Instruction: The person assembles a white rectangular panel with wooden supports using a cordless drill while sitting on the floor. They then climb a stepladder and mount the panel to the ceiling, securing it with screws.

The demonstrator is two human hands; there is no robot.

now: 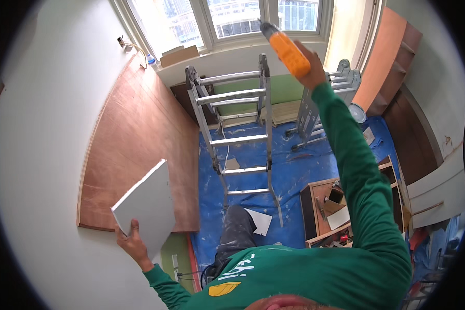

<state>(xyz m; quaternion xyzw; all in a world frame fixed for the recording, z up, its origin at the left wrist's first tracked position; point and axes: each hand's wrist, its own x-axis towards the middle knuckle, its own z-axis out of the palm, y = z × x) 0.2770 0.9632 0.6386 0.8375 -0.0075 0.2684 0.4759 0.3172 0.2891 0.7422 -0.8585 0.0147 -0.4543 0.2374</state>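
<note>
In my left hand [133,245] is a cut piece of white plasterboard [154,214], tilted and gripped at its lower left edge, the thumb on its face. It stands out in front of the wall panel on the left. My right hand [314,70], on an outstretched arm, grips an orange-and-black cordless drill [289,51]. The drill's nose points up and left, across the window. Its handle is mostly hidden by the hand.
An aluminium ladder [232,96] stands ahead, with a folded ladder [307,111] to its right. Blue sheeting [289,178] covers the floor. A wooden box [309,212] with tools lies at right. A brown wood panel [139,134] lines the left side; another white piece [261,221] lies by my leg.
</note>
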